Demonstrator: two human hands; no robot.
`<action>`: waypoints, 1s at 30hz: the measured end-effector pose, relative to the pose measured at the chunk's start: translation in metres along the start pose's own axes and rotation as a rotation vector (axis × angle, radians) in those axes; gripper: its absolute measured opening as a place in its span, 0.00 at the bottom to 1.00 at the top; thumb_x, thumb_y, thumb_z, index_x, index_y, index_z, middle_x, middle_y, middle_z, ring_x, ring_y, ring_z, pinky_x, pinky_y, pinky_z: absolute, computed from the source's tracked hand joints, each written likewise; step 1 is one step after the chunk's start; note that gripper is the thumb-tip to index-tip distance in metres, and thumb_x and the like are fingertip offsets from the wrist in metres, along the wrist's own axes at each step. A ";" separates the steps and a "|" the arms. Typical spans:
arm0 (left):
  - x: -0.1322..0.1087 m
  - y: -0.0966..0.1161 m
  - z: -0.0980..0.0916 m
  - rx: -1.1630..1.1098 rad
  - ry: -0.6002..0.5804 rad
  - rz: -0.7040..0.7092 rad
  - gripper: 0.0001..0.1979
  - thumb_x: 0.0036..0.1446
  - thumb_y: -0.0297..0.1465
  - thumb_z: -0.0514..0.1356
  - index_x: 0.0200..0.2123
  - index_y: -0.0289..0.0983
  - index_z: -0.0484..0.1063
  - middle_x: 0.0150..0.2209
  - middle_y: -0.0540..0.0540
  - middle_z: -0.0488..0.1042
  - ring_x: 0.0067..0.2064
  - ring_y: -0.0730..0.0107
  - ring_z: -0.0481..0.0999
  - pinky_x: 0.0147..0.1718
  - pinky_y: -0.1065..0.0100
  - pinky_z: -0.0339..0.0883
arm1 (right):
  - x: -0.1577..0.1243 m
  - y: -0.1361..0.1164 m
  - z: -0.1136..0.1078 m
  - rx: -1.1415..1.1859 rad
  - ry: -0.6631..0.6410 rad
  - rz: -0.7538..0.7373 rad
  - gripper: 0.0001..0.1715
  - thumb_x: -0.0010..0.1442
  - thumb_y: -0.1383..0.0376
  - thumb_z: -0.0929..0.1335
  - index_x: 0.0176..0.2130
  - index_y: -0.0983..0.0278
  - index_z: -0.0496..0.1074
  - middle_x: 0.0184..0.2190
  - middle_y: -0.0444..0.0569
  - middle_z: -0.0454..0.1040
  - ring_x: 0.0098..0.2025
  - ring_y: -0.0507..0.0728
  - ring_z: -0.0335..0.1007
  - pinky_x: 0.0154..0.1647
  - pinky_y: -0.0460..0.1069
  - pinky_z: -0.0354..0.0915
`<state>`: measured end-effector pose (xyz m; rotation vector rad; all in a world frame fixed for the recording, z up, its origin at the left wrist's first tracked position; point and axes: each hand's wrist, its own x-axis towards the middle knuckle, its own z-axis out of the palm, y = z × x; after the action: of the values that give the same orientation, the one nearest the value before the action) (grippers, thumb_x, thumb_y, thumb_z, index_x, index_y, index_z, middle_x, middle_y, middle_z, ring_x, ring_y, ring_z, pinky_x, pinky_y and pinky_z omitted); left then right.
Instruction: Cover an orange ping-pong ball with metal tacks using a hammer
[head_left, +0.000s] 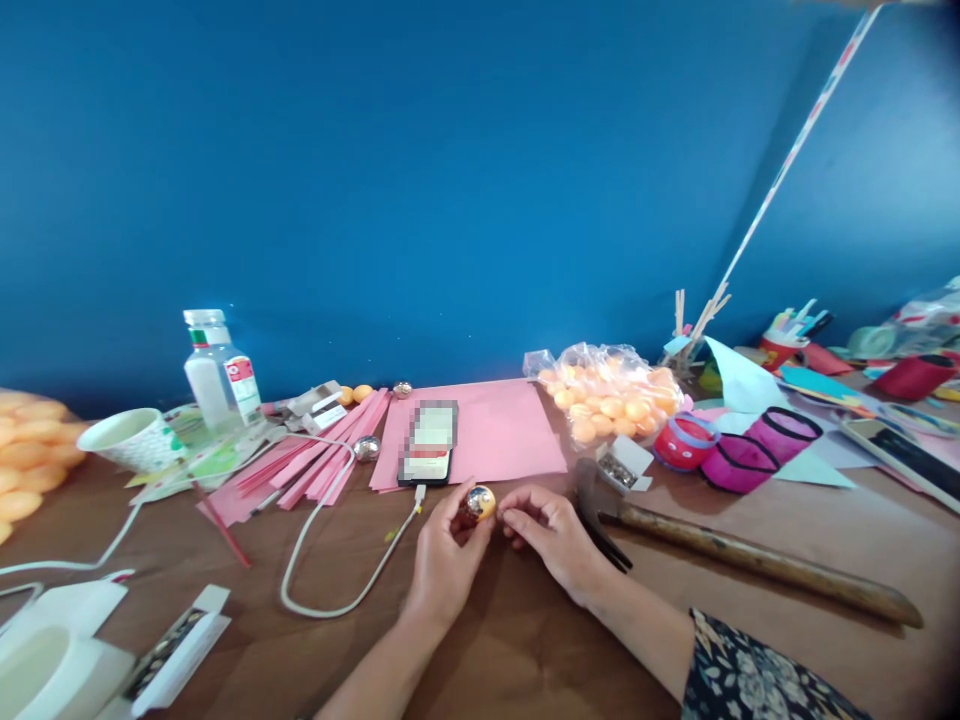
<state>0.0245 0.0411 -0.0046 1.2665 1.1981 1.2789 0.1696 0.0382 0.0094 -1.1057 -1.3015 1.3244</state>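
My left hand [444,560] grips a small orange ball [484,503] between thumb and fingers, its left part covered in shiny silver metal heads. Close to the ball's right side is my right hand [551,535], thumb and fingertips pinched together. Whatever is in that pinch is too small to make out. Beyond the hands, a phone [431,440] with a white cable [319,610] plugged in lies on pink paper [517,430]. Two silver-covered balls [367,448] sit left of and behind the phone. An open box of small metal pieces [621,470] stands beyond my right hand.
A hammer [720,540] lies to the right. Behind it are a bag of orange balls [607,400] and pink-purple rolls [739,462]. At left stand a paper cup [131,440], a plastic bottle [217,375], pink strips [337,450] and another open box [176,655]. A blue wall [450,200] closes the back.
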 end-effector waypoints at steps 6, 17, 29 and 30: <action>-0.001 -0.004 0.001 0.051 -0.020 0.021 0.25 0.48 0.29 0.60 0.51 0.36 0.65 0.48 0.40 0.71 0.45 0.61 0.74 0.43 0.62 0.69 | 0.001 -0.002 -0.001 -0.014 -0.016 0.009 0.07 0.52 0.64 0.68 0.29 0.66 0.69 0.22 0.42 0.68 0.24 0.48 0.61 0.25 0.43 0.60; -0.001 -0.009 0.000 0.044 -0.054 0.032 0.23 0.48 0.29 0.61 0.50 0.38 0.66 0.46 0.42 0.71 0.43 0.62 0.74 0.42 0.62 0.69 | 0.000 -0.003 0.001 -0.036 -0.012 -0.001 0.09 0.54 0.63 0.67 0.28 0.67 0.69 0.22 0.43 0.67 0.24 0.48 0.61 0.25 0.44 0.60; -0.001 -0.010 0.000 0.028 -0.056 0.047 0.23 0.48 0.28 0.61 0.49 0.38 0.67 0.47 0.41 0.70 0.44 0.62 0.74 0.41 0.61 0.69 | 0.001 0.004 -0.001 -0.028 -0.055 0.006 0.11 0.55 0.61 0.67 0.28 0.67 0.68 0.23 0.43 0.67 0.25 0.49 0.62 0.28 0.44 0.60; -0.002 -0.010 0.000 0.031 -0.054 0.046 0.23 0.47 0.28 0.61 0.49 0.38 0.67 0.47 0.41 0.70 0.44 0.62 0.74 0.42 0.61 0.69 | 0.001 0.004 -0.001 -0.028 -0.058 0.004 0.11 0.55 0.61 0.67 0.28 0.67 0.68 0.23 0.43 0.67 0.25 0.49 0.62 0.28 0.44 0.60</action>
<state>0.0242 0.0402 -0.0147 1.3500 1.1598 1.2558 0.1708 0.0397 0.0051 -1.0968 -1.3653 1.3536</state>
